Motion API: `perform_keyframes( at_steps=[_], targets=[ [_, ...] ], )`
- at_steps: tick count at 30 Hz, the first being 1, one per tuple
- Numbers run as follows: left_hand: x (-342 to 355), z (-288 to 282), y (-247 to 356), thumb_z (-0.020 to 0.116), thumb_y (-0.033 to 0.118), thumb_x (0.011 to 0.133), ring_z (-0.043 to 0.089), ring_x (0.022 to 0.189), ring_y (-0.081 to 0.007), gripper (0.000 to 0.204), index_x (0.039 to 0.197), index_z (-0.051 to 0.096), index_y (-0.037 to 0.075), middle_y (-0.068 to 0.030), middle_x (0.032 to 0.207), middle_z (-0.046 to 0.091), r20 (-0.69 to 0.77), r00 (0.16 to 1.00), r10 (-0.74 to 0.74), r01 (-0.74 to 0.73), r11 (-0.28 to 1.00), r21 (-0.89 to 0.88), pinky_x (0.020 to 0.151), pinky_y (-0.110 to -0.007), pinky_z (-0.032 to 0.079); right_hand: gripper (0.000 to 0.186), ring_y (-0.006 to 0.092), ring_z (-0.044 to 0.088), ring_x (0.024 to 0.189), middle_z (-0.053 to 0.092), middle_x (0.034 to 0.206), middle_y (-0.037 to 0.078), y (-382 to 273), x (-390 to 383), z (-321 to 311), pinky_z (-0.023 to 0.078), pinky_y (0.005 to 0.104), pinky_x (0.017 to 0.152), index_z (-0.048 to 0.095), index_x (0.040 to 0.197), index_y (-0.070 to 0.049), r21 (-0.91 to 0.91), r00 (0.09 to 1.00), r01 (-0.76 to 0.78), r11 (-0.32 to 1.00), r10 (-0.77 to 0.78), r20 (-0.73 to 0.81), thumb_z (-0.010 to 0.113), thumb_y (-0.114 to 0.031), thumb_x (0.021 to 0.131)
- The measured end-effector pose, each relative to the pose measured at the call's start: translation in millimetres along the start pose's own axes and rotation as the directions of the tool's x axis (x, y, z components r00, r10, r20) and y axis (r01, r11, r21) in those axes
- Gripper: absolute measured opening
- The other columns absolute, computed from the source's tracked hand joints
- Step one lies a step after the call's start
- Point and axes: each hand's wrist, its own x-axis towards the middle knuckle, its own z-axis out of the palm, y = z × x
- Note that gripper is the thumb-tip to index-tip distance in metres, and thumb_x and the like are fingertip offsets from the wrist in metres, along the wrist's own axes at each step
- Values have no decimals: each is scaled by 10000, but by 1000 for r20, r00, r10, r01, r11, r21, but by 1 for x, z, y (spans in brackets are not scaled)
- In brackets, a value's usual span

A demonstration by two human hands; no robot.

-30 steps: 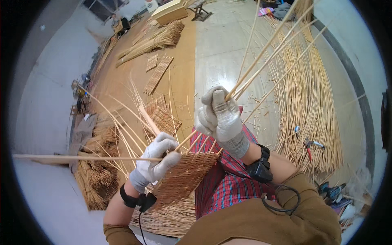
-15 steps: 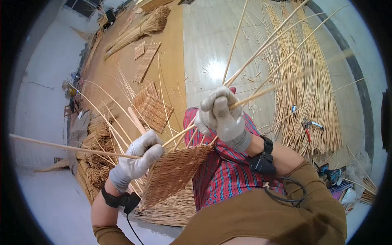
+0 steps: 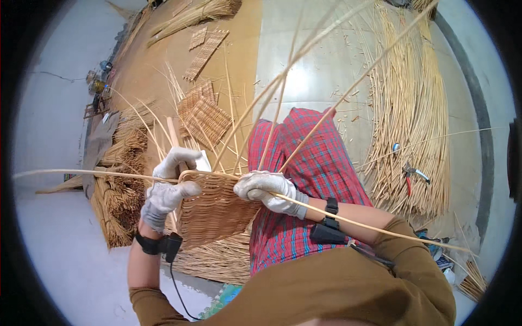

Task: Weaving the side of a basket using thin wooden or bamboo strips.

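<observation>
A woven wicker piece (image 3: 215,214), shaped like a basket wall, stands in front of me with several long stakes rising from its upper edge. My left hand (image 3: 173,182), in a pale work glove, grips its upper left corner, where one rod sticks out to the left. One pale wicker rod (image 3: 370,223) bends at that corner and seems to follow the edge to my right hand (image 3: 266,190), also gloved. My right fingers are closed on this rod at the upper right corner; its long end trails over my right forearm. The fingers hide the weave there.
Woven panels (image 3: 206,120) lie on the tan floor ahead. Long loose rods (image 3: 410,125) spread at right, with red-handled pruning shears (image 3: 409,176) on them. Bundled rods (image 3: 117,201) stand at left. Red plaid cloth (image 3: 321,157) covers my legs.
My right hand has come down and left to the wicker edge, and its rod now trails to the lower right. One rod now lies bent along the edge. My left hand has shifted slightly upward.
</observation>
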Motion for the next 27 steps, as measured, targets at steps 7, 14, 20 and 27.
perform_keyframes(
  at_steps=[7, 14, 20, 27],
  targets=[
    [-16, -6, -9, 785, 9, 688, 574, 916, -174, 214, 871, 684, 54, -46, 923, 570, -58, 998, -24, 42, 938, 345, 801, -291, 482, 240, 307, 668, 1129, 680, 1201, 138, 15, -6, 25, 553, 388, 953, 671, 1111, -63, -135, 982, 72, 988, -47, 180, 673, 19, 886],
    [2, -11, 8, 842, 99, 739, 608, 925, -171, 214, 884, 690, 62, -52, 927, 633, 72, 993, -90, 56, 922, 382, 844, -310, 496, 296, 298, 647, 1181, 664, 1258, 142, 10, -3, 5, 537, 401, 989, 671, 1183, -87, -304, 947, 209, 930, -115, 299, 604, -5, 907],
    [15, -7, 12, 868, 95, 716, 614, 877, -170, 245, 857, 670, 65, -44, 915, 626, 111, 988, -105, 61, 937, 344, 790, -302, 498, 304, 312, 628, 1209, 661, 1268, 115, -8, 3, -3, 501, 454, 1041, 664, 1228, -81, -363, 923, 313, 878, -191, 333, 586, -96, 934],
    [13, -2, 12, 874, 97, 717, 596, 821, -152, 267, 836, 636, 74, -37, 890, 613, 121, 992, -24, -27, 915, 404, 738, -288, 491, 381, 306, 542, 1321, 644, 1272, 120, -30, 15, -8, 464, 407, 1107, 608, 1298, -61, -382, 739, 528, 759, -188, 647, 505, -132, 938]
  ],
)
